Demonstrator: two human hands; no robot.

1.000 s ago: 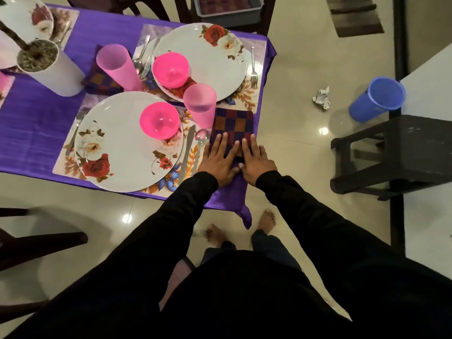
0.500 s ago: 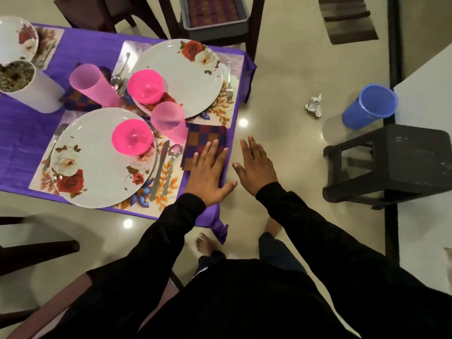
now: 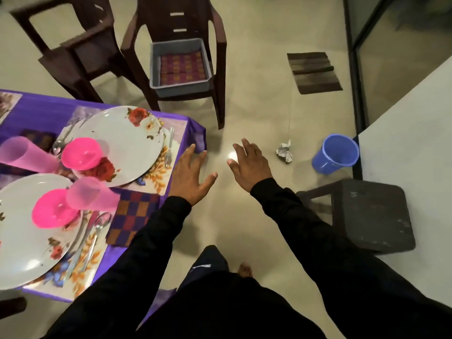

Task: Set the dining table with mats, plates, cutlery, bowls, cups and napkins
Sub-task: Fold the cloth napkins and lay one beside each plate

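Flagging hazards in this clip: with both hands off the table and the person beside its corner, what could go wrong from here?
The checked napkin lies at the table edge right beside the left sleeve, so a careless arm swing might drag it off. The pink cup standing next to it looks light and could tip if brushed. On the floor, the crumpled paper and blue cup lie ahead of the bare foot, a possible trip.

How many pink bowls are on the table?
2. One pink bowl sits on the far plate, the other on the near plate. The table runs past the left edge, so more may be hidden.
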